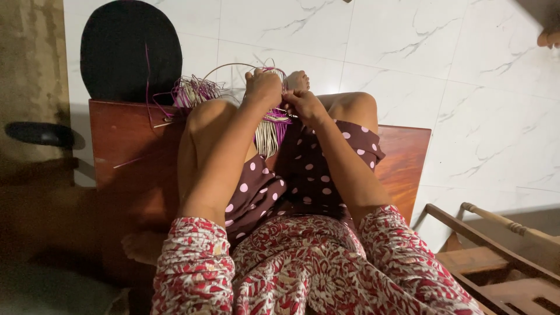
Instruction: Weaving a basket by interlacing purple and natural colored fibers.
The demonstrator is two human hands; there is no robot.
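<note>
A half-woven basket piece (269, 129) of cream and purple strips rests between my raised knees. My left hand (262, 86) grips its upper edge, fingers closed over the strips. Just to the right, my right hand (303, 105) pinches strips at the same edge, and the two hands almost touch. Loose purple and cream strips (192, 91) fan out to the left behind my left knee. I sit on a reddish wooden bench (128, 157). Part of the weaving is hidden behind my hands and legs.
A black oval mat (129, 49) lies on the white marble floor (443, 70) beyond the bench. Wooden furniture with a turned rail (496, 245) stands at the lower right. Another person's toes (549, 38) show at the right edge. A dark round object (39, 134) sits at the left.
</note>
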